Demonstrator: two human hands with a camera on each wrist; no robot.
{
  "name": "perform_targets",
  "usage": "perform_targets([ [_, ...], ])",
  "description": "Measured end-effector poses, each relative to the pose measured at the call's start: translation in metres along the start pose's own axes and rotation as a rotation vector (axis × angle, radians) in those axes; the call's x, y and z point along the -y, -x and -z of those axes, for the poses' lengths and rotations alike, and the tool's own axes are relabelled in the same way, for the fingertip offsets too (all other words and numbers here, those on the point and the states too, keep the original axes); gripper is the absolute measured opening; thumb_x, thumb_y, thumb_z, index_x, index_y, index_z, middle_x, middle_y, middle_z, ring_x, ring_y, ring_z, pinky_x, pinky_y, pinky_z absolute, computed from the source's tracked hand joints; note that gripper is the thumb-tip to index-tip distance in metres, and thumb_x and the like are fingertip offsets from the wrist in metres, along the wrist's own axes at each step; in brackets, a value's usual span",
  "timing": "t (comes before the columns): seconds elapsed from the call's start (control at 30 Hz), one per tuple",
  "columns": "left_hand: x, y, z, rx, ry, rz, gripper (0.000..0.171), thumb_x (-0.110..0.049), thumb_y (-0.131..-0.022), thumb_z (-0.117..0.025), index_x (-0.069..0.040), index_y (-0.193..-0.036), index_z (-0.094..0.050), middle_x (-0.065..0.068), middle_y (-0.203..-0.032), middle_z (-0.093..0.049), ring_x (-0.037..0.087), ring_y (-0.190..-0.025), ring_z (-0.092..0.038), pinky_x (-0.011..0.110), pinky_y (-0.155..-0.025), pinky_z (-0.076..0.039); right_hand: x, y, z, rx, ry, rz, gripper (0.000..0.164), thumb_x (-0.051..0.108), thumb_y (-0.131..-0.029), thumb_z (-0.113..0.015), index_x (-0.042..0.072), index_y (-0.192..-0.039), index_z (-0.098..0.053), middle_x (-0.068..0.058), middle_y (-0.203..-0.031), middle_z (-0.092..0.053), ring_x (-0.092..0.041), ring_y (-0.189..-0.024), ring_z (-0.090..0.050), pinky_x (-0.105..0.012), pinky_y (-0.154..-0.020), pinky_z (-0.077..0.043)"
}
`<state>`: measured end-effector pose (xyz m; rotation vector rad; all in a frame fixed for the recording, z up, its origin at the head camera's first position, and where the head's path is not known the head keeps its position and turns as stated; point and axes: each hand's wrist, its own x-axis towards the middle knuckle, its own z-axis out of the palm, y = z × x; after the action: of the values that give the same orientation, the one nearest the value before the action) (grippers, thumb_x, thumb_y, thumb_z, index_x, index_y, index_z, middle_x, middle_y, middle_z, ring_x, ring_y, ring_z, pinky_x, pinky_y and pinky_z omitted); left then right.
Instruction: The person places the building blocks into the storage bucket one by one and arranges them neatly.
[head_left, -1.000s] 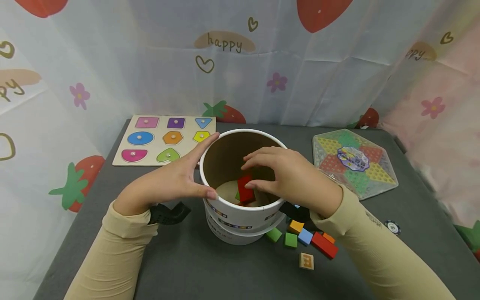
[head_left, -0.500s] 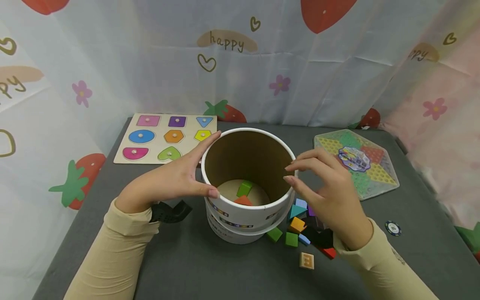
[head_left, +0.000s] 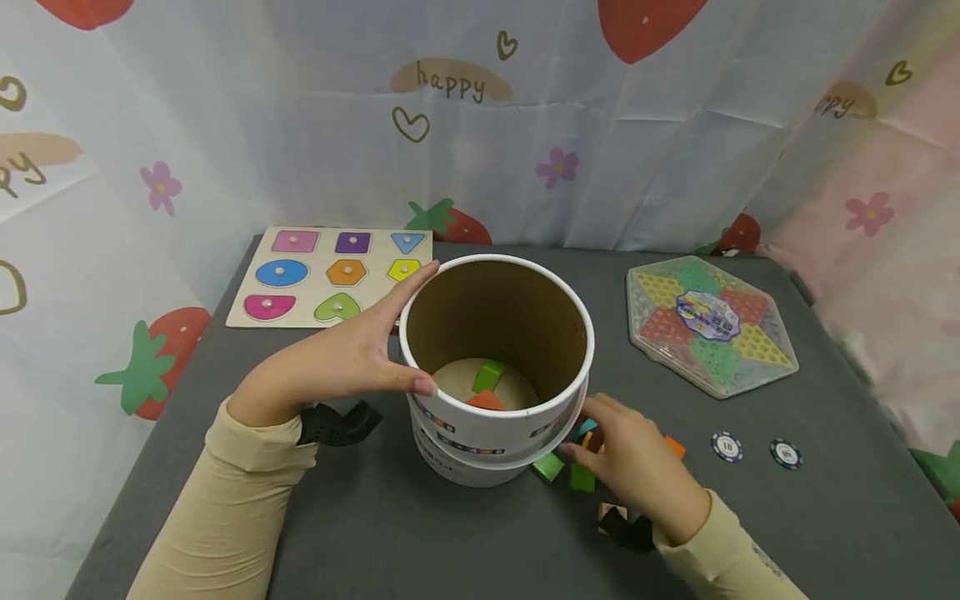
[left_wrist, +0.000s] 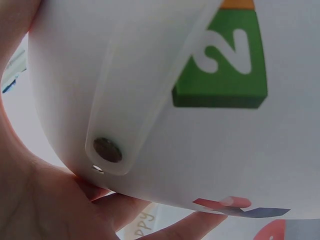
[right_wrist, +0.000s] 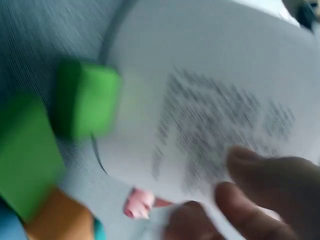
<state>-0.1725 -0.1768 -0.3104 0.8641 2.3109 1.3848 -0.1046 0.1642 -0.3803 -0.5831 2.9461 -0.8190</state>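
A white bucket [head_left: 495, 433] stands mid-table, its printed side also filling much of both wrist views. My left hand [head_left: 341, 350] grips its left side, the thumb at the front rim and the fingers spread round the outside. On the bucket's floor lie a green block [head_left: 487, 377] and an orange-red block [head_left: 486, 401]. Low at the bucket's right, my right hand [head_left: 637, 454] is over a group of blocks, fingers loosely bent, with nothing visible between them. Beneath and around it are green blocks [head_left: 582, 477], an orange block [right_wrist: 62, 217] and a letter tile [head_left: 609, 510], partly hidden.
Behind the left hand lies a wooden shape puzzle board [head_left: 300, 287]. A hexagonal Chinese checkers box [head_left: 708, 325] lies at the back right. Two poker chips, one nearer [head_left: 727, 447] and one farther right [head_left: 786, 454], rest on the grey tabletop [head_left: 420, 550].
My right hand has come out of the bucket and moved right and down to the blocks outside. The red block beneath its fingers now lies on the bucket's floor. My left hand has stayed put.
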Motion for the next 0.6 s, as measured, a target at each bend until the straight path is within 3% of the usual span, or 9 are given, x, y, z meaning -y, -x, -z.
perform_targets([
  [0.13,0.000,-0.001,0.000,0.007,0.020,-0.012,0.108,-0.046,-0.074,-0.080,-0.037,-0.152,-0.006,0.000,-0.149,-0.027,0.023,-0.131,-0.035,0.039,-0.092,-0.048,0.000,0.002,-0.022,0.111,0.097,0.012,0.052,0.024,-0.073,-0.084,0.017,-0.120,-0.063,0.003,-0.104,-0.060,0.001,-0.056,-0.051,-0.022,-0.055,-0.046],
  [0.23,0.001,-0.002,-0.001,0.010,0.025,-0.022,0.109,-0.047,-0.073,-0.079,-0.037,-0.152,-0.006,-0.001,-0.148,-0.027,0.024,-0.131,-0.035,0.039,-0.092,-0.047,0.000,0.002,-0.033,0.142,0.165,0.013,0.053,0.026,-0.070,-0.086,0.018,-0.117,-0.065,0.004,-0.102,-0.060,-0.001,-0.059,-0.054,-0.024,-0.058,-0.047],
  [0.37,0.002,-0.002,-0.002,0.011,0.019,-0.028,0.108,-0.048,-0.073,-0.080,-0.038,-0.152,-0.006,-0.001,-0.149,-0.027,0.024,-0.131,-0.035,0.040,-0.094,-0.046,-0.002,0.003,-0.040,0.137,0.190,0.000,0.047,0.026,-0.067,-0.088,0.021,-0.108,-0.066,0.009,-0.092,-0.060,-0.004,-0.067,-0.058,-0.024,-0.058,-0.048],
  [0.6,0.000,-0.001,-0.001,0.010,0.036,-0.001,0.107,-0.049,-0.072,-0.079,-0.045,-0.150,-0.006,-0.003,-0.149,-0.027,0.024,-0.130,-0.037,0.038,-0.091,-0.048,-0.002,0.007,-0.043,0.096,0.226,-0.005,0.042,0.030,-0.068,-0.086,0.021,-0.102,-0.064,0.011,-0.082,-0.051,-0.005,-0.058,-0.045,-0.024,-0.048,-0.037],
])
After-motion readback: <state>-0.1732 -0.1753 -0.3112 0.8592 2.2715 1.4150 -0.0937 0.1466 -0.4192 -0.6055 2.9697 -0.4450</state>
